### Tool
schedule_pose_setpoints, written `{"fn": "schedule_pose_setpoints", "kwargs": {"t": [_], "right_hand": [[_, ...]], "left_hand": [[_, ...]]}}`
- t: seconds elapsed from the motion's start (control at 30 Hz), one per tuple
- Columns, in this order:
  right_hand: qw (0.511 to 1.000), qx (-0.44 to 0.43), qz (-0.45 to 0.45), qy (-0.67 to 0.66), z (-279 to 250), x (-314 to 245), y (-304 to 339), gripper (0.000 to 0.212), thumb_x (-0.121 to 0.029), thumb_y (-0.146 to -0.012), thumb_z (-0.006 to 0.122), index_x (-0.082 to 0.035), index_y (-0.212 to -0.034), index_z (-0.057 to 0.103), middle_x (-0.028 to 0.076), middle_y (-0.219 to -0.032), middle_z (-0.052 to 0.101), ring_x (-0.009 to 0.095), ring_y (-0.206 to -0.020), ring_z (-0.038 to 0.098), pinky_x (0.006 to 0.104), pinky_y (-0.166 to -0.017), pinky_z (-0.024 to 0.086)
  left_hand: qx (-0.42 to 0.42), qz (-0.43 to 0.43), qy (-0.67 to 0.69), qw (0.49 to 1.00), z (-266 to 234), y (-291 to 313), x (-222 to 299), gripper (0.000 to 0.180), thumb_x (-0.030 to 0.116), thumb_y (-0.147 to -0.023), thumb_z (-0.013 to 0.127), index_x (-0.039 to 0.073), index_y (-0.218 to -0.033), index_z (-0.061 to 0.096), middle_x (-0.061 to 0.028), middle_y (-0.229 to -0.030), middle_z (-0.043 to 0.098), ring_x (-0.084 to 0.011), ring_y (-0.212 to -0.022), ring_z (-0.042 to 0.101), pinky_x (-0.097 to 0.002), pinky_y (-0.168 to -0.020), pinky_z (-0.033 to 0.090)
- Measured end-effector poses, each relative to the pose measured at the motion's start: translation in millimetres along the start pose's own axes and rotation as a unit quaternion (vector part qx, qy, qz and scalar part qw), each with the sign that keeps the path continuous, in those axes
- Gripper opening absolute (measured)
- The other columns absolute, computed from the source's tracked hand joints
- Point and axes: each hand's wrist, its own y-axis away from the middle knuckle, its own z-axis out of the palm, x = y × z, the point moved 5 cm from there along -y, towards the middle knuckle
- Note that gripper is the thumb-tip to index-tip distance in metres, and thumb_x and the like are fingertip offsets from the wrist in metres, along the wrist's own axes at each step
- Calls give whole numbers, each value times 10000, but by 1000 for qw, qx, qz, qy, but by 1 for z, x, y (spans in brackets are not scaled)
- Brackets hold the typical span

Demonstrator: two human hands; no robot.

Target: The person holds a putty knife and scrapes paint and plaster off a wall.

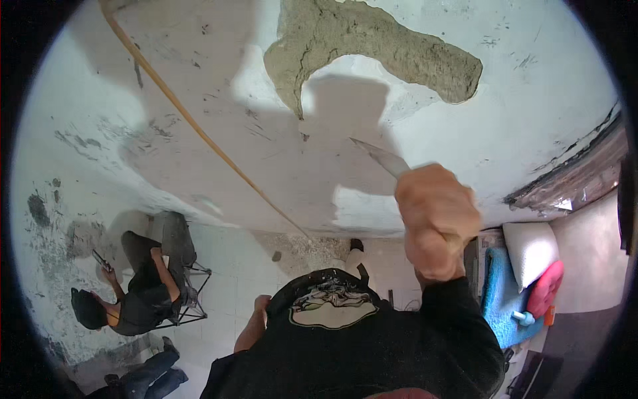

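Observation:
My right hand [438, 219] is raised toward the white wall [545, 113], closed round a small trowel [384, 158]. Its pale, narrow blade tapers to a point that aims up and left; the fist hides the handle. Higher on the wall, above the tip, a curved patch of rough grey mortar [392, 50] bends down at both ends. My left hand [261, 307] is low by the left side of my black shirt [412, 346]. Its fingers are mostly hidden there, and whatever they may hold cannot be made out.
A thin tan strip [193, 123] slants down the wall. At left, a person [143, 292] in dark clothes sits on a folding stool [196, 299], holding a phone-like object [101, 259]. To the right lie a blue towel-like cloth [502, 299], a white pillow [530, 251] and a red item [546, 289].

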Motion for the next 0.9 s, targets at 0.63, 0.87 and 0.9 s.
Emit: {"fn": "schedule_pose_setpoints", "kwargs": {"t": [0.63,0.87,0.9], "right_hand": [[997,51,5,-57,3,3,-2,350,-196,-704,513,-35,-466,311,27,-418,294,127,-335,227,259,-331,173],[999,25,11,-41,-1,1,-6,273,-144,-646,525,-39,-468,345,37,-424,340,142,-345,313,263,-351,241],[992,-5,31,120,-1,6,4,239,-141,-638,526,-40,-474,384,50,-462,410,171,-414,401,276,-421,325]], "left_hand": [[47,17,21,999,2,-1,2,213,203,-726,554,166,-869,707,-30,-969,669,-245,-887,620,-351,-797,491],[-64,-182,174,966,48,5,-47,309,273,-822,533,118,-1068,638,-123,-1127,608,-280,-1038,574,-392,-873,471],[-89,-94,-10,991,31,-10,-24,288,272,-809,533,111,-1013,657,-130,-1092,623,-299,-1035,578,-402,-881,469]]}}
